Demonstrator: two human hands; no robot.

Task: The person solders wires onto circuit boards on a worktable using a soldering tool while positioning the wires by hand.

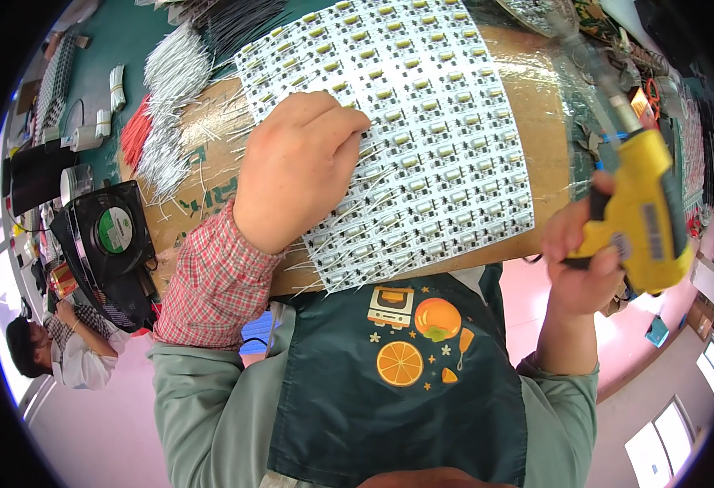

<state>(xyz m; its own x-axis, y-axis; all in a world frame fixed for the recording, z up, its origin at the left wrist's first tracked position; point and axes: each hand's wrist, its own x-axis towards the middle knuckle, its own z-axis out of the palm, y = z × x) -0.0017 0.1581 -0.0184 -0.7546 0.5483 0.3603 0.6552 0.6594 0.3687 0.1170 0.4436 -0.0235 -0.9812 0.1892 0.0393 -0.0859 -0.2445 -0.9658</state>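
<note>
A large white panel of small circuit boards (463,167) lies in front of me, each board bearing dark chips and a pale yellow part. My left hand (298,163) rests over its left half, thumb and fingers pinched together; what they hold, if anything, is hidden. Thin white wires (377,177) stick out across the lower left of the panel, beside that hand. Off the panel's right side, my right hand (578,256) grips a yellow soldering gun (640,207) with a black trigger. Its metal nozzle points up and away, smeared by motion.
White wire bundles (176,77), red wires (136,137) and black wires (241,24) lie at the far left. A black fan (113,230) stands left of the brown work surface (540,89). Orange-handled scissors (654,98) lie among clutter far right. Another person (84,346) sits at left.
</note>
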